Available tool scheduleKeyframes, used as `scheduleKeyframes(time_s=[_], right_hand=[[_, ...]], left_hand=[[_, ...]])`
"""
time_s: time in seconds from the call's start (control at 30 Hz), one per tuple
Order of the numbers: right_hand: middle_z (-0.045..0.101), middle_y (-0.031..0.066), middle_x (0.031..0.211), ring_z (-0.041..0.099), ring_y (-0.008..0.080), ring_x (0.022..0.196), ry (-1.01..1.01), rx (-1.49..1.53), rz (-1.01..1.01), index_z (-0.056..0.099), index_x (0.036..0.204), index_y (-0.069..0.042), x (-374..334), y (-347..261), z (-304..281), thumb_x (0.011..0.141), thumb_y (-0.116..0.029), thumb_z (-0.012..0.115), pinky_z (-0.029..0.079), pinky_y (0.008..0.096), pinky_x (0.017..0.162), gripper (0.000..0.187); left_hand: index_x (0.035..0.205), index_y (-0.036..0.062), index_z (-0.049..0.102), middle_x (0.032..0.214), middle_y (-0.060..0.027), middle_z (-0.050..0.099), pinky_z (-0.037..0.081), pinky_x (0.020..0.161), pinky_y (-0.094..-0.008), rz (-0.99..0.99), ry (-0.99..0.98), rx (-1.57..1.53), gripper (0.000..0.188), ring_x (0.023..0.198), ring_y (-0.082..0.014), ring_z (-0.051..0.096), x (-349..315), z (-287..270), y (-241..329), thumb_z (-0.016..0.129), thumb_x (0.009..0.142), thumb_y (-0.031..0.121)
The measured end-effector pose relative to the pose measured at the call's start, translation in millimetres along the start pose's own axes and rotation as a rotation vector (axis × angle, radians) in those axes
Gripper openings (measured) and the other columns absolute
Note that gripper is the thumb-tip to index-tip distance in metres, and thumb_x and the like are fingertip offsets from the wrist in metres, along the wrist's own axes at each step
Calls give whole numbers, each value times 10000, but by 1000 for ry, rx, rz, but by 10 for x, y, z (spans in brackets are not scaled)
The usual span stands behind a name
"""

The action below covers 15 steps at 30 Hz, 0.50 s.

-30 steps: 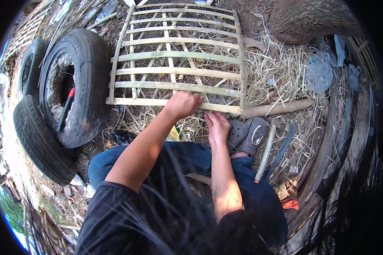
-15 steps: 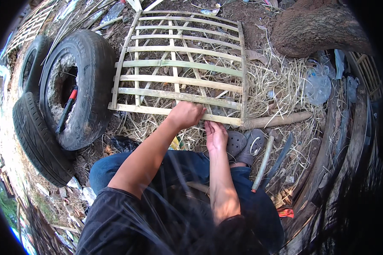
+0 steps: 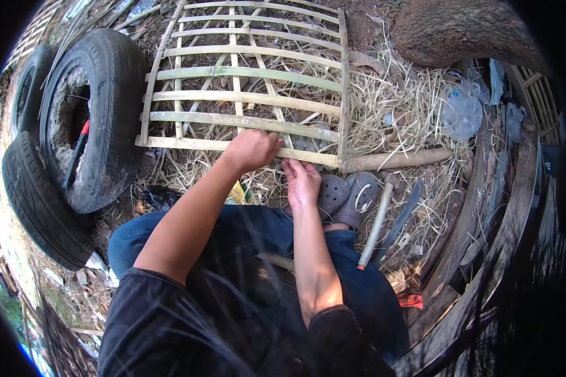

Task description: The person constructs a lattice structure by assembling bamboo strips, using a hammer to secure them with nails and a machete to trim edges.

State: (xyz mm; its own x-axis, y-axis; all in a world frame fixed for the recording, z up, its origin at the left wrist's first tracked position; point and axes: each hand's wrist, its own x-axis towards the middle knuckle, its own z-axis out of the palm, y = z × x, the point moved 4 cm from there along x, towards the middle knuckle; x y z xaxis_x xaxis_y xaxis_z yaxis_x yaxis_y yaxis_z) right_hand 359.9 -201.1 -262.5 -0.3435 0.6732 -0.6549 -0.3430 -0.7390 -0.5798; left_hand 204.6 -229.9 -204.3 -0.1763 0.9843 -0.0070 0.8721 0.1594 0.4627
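So, the right hand [image 3: 304, 185] has its fingertips at the near edge of the frame [image 3: 258, 98], can't tell if it's pinching; left hand [image 3: 253, 151] is clenched on that same edge. Frame's lying on straw [image 3: 383, 103] and dirt [image 3: 369, 38] outdoors, tyre [image 3: 116, 119] to the left, trunk [image 3: 465, 31] further back.

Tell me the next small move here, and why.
Probably pinch the nearest slat of the bamboo lattice with the right hand: its fingertips are at the slat's near edge, while the left hand, curled over the slat, could brace it.

Daylit dirt ground [image 3: 363, 39], pale strands [image 3: 374, 100]
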Motion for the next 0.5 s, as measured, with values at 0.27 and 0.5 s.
scheduleKeyframes(time_s=[0.27, 0.5], right_hand=[[672, 149, 1030, 676, 226, 919, -30, 27, 21, 628, 1049, 65, 17, 27, -14, 878, 44, 618, 585, 329, 840, 172], [678, 131, 992, 677, 206, 877, -27, 33, 54, 652, 1014, 51, -66, 30, 64, 866, 41, 636, 584, 308, 811, 149]], left_hand=[[728, 38, 597, 560, -187, 595, 499, 534, -481, 2, -28, 3, 329, 539, -374, 615, 9, -8, -15, 516, 946, 270], [717, 48, 578, 556, -190, 593, 497, 524, -483, 9, -25, 41, 345, 532, -372, 615, 34, -17, 23, 491, 962, 275]])
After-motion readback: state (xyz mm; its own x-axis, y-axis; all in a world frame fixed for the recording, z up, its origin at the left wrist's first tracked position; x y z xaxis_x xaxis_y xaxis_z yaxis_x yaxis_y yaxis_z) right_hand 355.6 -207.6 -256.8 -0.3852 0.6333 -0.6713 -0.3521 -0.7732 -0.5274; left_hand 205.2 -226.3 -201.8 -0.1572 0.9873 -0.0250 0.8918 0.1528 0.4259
